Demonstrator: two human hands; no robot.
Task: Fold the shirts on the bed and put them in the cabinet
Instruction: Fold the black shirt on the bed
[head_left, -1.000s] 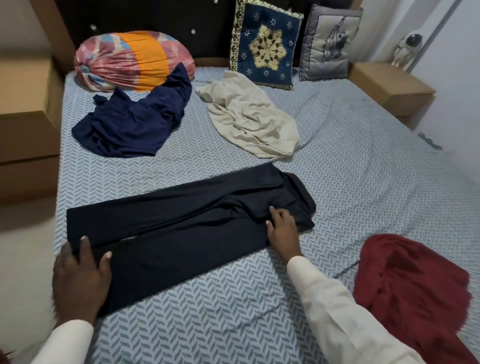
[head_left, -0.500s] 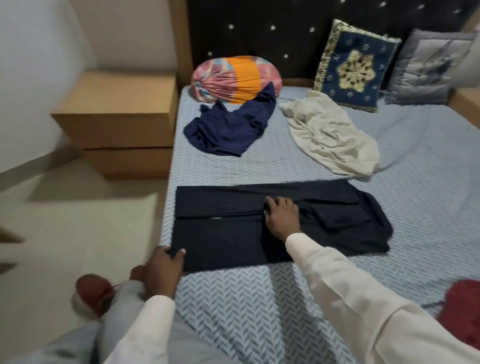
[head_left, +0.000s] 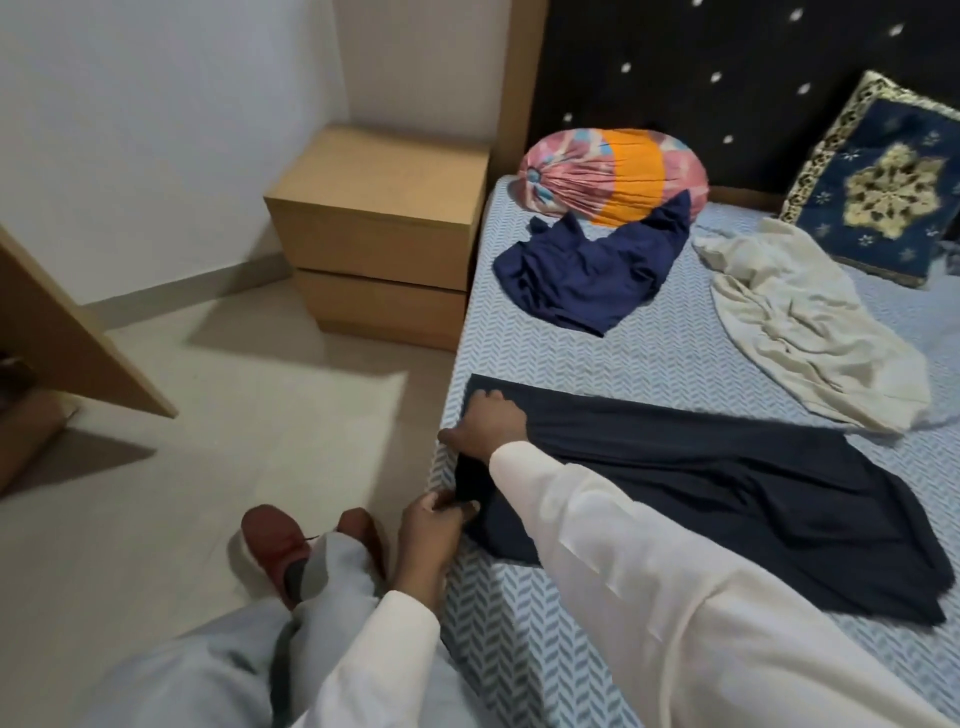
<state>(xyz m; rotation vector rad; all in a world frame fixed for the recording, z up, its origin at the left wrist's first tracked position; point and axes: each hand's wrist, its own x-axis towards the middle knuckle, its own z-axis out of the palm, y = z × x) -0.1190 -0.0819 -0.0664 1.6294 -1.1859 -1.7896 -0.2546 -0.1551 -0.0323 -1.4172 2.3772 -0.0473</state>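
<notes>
Black shirt (head_left: 727, 493) lies on the bed (head_left: 649, 358) at its left edge, folded lengthwise into a long strip. Left hand (head_left: 434, 525) pinches the near corner of the strip's end, fingers closed on cloth. Right hand (head_left: 485, 421) lies on the far corner; pressing flat or gripping, cannot tell at this angle. Both hands on one short end: probably set to carry it over for the cross fold. Blue shirt (head_left: 587, 270) and cream shirt (head_left: 810, 322) lie unfolded farther up the bed.
</notes>
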